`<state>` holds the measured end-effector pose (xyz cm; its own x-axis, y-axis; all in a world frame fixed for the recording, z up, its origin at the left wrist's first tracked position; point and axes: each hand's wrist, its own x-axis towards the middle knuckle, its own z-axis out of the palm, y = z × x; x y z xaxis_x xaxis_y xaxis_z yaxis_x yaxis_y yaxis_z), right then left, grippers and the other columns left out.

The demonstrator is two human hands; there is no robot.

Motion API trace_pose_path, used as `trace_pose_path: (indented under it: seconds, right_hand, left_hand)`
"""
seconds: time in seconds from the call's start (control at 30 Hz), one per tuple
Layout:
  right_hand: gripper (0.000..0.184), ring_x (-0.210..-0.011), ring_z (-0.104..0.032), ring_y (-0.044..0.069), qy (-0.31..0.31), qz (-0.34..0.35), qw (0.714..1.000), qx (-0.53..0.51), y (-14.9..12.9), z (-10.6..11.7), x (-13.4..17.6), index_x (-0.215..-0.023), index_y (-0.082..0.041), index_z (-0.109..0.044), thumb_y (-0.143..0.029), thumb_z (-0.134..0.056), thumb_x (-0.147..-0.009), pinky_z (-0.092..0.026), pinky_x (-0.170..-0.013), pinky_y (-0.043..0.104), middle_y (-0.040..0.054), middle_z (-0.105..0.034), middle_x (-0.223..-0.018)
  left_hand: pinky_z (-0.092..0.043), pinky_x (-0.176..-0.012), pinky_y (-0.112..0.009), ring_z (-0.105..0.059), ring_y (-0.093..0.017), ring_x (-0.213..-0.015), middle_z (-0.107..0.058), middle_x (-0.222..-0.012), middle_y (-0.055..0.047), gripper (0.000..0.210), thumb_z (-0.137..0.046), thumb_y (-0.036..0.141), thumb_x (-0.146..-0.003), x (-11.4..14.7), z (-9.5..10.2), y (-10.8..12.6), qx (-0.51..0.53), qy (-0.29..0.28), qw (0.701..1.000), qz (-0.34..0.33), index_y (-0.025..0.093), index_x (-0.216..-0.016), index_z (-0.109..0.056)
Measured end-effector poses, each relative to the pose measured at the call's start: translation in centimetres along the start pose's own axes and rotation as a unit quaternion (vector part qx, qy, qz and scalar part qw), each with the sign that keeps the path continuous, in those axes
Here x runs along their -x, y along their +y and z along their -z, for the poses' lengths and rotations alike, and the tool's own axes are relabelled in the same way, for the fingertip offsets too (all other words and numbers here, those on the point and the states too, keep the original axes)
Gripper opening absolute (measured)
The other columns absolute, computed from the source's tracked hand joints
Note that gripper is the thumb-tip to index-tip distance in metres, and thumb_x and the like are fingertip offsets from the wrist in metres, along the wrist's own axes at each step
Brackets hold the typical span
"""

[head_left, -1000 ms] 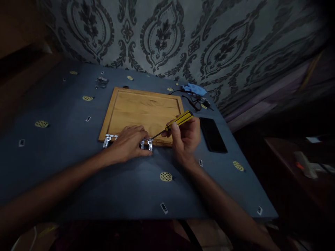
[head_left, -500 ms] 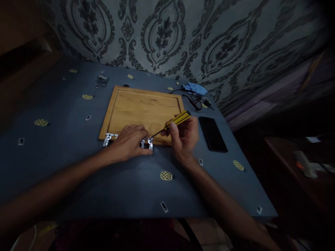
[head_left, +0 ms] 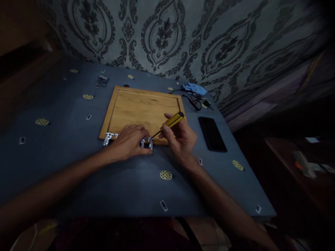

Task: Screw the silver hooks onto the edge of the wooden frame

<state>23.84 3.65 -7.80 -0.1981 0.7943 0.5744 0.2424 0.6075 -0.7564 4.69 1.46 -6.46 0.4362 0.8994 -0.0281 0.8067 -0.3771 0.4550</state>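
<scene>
A wooden panel (head_left: 146,108) with a raised frame lies flat on the blue table. Two shiny metal hinges sit along its near edge: the left hinge (head_left: 106,139) stands free of my fingers, while the right hinge (head_left: 150,143) is pinched between the thumb and index finger of my left hand (head_left: 132,141). A yellow and black screwdriver (head_left: 172,121) is gripped in my right hand (head_left: 181,137), slanting down to the left. Its tip meets the right hinge; the screw head there is too small to make out.
To the right of the panel lies a black phone (head_left: 212,134). Behind it are dark-framed glasses (head_left: 193,101), keys (head_left: 206,101) and a blue cloth (head_left: 195,88). Small metal parts in clear plastic (head_left: 102,79) lie at the back left. A patterned wall (head_left: 162,38) borders the table's far side.
The screwdriver handle has swung a little to the left and more upright, and the fingers of my right hand have shifted around it. My left hand stays in place on the hinge.
</scene>
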Motion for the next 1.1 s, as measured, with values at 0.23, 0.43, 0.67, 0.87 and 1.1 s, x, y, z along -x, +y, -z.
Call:
trace_pose_path:
  seconds: [0.23, 0.43, 0.67, 0.87, 1.1]
  right_hand:
    - [0.023, -0.061, -0.059, 0.012, -0.040, -0.039, 0.998, 0.001, -1.3, -0.4, -1.1, -0.081, -0.022, -0.060, -0.040, -0.069, -0.094, -0.046, -0.054, 0.027, -0.0028, -0.058, -0.071]
    - [0.033, -0.052, -0.062, 0.010, -0.065, -0.084, 0.993, -0.061, -1.7, -1.0, -1.7, -0.081, -0.025, -0.052, -0.047, -0.075, -0.088, -0.047, -0.050, 0.025, -0.0078, -0.056, -0.065]
    - [0.038, -0.056, -0.065, 0.011, -0.087, -0.117, 0.983, -0.114, -1.5, -0.5, -2.1, -0.104, -0.022, -0.062, -0.050, -0.078, -0.085, -0.053, -0.056, 0.026, -0.0062, -0.063, -0.072]
    - [0.039, -0.060, -0.067, 0.012, -0.124, -0.136, 0.974, -0.136, -0.7, 0.4, -2.1, -0.102, -0.018, -0.070, -0.054, -0.076, -0.086, -0.054, -0.061, 0.026, -0.0026, -0.067, -0.069]
    - [0.036, -0.053, -0.064, 0.011, -0.100, -0.148, 0.972, -0.150, -0.7, -0.5, -2.4, -0.083, -0.021, -0.066, -0.050, -0.086, -0.076, -0.054, -0.052, 0.024, -0.0039, -0.067, -0.072]
  left_hand:
    - [-0.047, -0.098, -0.045, -0.063, -0.030, -0.110, -0.068, -0.110, -0.009, 0.037, -0.079, 0.044, -0.082, -0.1, -0.2, -0.2, 0.007, 0.009, 1.000, -0.021, 0.018, -0.106, -0.068]
    - [-0.046, -0.101, -0.044, -0.062, -0.029, -0.115, -0.069, -0.117, -0.008, 0.037, -0.078, 0.044, -0.084, -0.1, -0.6, -0.6, 0.021, 0.019, 0.999, -0.036, 0.021, -0.111, -0.068]
    - [-0.046, -0.099, -0.045, -0.063, -0.031, -0.112, -0.068, -0.113, -0.009, 0.041, -0.080, 0.046, -0.082, -0.1, -0.4, -0.7, 0.012, 0.009, 0.999, -0.032, 0.019, -0.111, -0.069]
    - [-0.046, -0.098, -0.044, -0.063, -0.030, -0.106, -0.067, -0.106, -0.007, 0.039, -0.080, 0.047, -0.081, 0.0, -0.4, -0.4, 0.008, 0.012, 1.000, -0.022, 0.019, -0.107, -0.070]
    - [-0.046, -0.098, -0.045, -0.063, -0.031, -0.109, -0.067, -0.110, -0.008, 0.043, -0.078, 0.047, -0.082, -0.1, -0.3, -0.4, 0.003, 0.006, 1.000, -0.022, 0.020, -0.114, -0.069]
